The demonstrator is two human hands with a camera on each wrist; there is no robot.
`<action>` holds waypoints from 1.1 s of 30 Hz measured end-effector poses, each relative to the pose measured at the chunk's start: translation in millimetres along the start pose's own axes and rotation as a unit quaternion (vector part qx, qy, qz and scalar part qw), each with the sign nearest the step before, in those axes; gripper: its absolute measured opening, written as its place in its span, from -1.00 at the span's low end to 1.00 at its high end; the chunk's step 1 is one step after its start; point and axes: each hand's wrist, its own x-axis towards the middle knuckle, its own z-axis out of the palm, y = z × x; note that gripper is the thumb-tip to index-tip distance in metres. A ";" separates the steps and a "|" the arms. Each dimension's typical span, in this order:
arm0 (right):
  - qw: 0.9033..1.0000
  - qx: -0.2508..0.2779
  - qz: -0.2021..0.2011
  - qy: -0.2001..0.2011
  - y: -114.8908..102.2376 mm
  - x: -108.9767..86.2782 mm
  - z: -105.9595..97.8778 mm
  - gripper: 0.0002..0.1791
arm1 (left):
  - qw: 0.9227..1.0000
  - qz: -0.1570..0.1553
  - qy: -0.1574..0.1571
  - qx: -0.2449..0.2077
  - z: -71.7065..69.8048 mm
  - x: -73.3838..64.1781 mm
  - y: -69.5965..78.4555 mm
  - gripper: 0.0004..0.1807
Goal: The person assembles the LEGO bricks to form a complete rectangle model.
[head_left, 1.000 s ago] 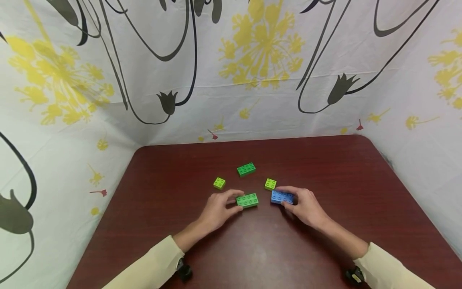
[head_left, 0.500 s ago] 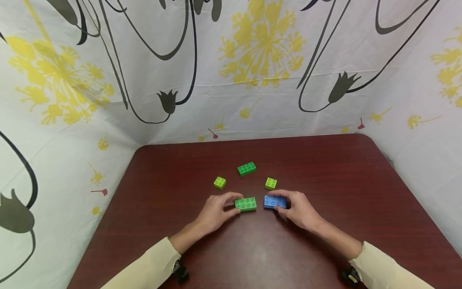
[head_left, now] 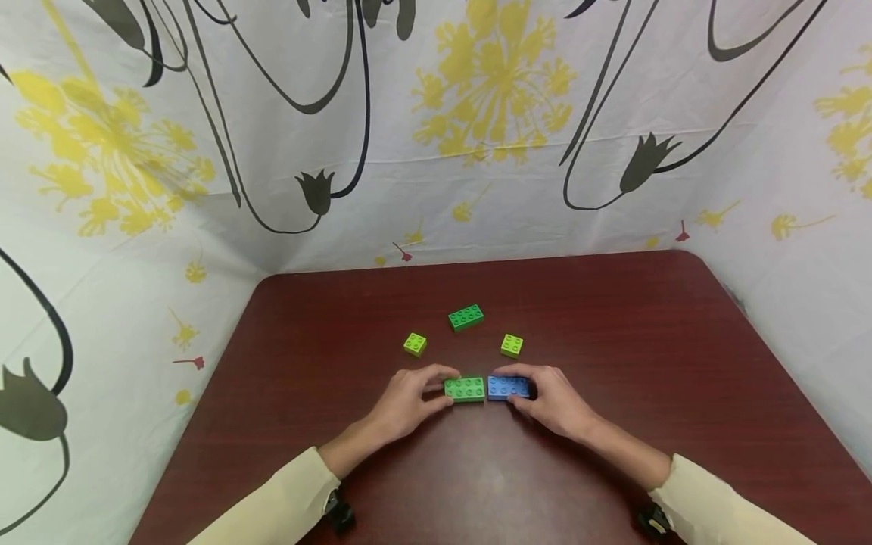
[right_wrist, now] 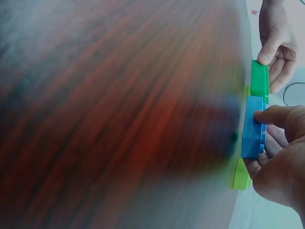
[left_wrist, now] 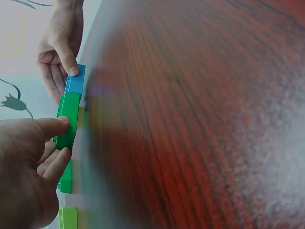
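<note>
A green eight-stud toy brick [head_left: 465, 390] is pinched by my left hand [head_left: 407, 401] between thumb and fingers at its left part. To its right, my right hand [head_left: 557, 401] pinches a blue toy brick [head_left: 507, 388] of like size. Both bricks lie end to end in one line with studs up, a sliver of a gap between them in the head view. In the left wrist view the blue brick [left_wrist: 76, 80] appears just past the end of the green brick [left_wrist: 68, 119]. The right wrist view shows my thumb on the side of the blue brick [right_wrist: 252, 128].
Farther back on the dark red-brown table [head_left: 327, 325] sits a darker green brick [head_left: 466, 318]. Two small lime bricks, one on the left [head_left: 415, 344] and one on the right [head_left: 512, 346], stand in front of it. A patterned cloth [head_left: 381, 182] hangs behind the table.
My right hand has carried the blue brick left and a little nearer me, up beside the green one. The green brick has turned slightly straighter and come a little nearer in my left hand.
</note>
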 end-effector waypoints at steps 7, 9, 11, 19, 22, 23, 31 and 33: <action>1.000 0.006 -0.013 -0.012 0.0 2.6 7.8 -0.53 | 1.000 0.000 -0.011 0.001 0.5 0.4 -0.9 -0.57; 1.000 0.006 -0.013 -0.011 0.2 2.9 8.8 -0.54 | 1.000 0.002 -0.014 0.003 0.3 0.3 -1.3 -0.57; 1.000 0.004 -0.010 -0.009 0.4 2.8 9.3 -0.53 | 1.000 0.002 -0.016 0.004 0.0 0.4 -1.7 -0.57; 1.000 0.007 -0.010 -0.012 1.0 3.2 9.7 -0.52 | 1.000 0.006 -0.019 0.002 -0.4 2.3 -4.2 -0.56; 1.000 0.008 -0.008 -0.012 1.1 2.7 9.8 -0.52 | 1.000 0.008 -0.019 0.001 0.6 2.8 -5.6 -0.56; 1.000 0.009 -0.007 -0.012 1.2 2.5 9.9 -0.52 | 1.000 0.009 -0.019 0.001 1.0 2.9 -5.9 -0.56; 1.000 0.005 -0.014 -0.007 2.0 1.7 10.6 -0.52 | 1.000 0.007 -0.018 -0.004 2.7 2.9 -7.4 -0.55; 1.000 0.004 -0.018 -0.008 2.2 1.9 10.3 -0.52 | 1.000 0.006 -0.018 -0.005 3.0 3.0 -7.5 -0.55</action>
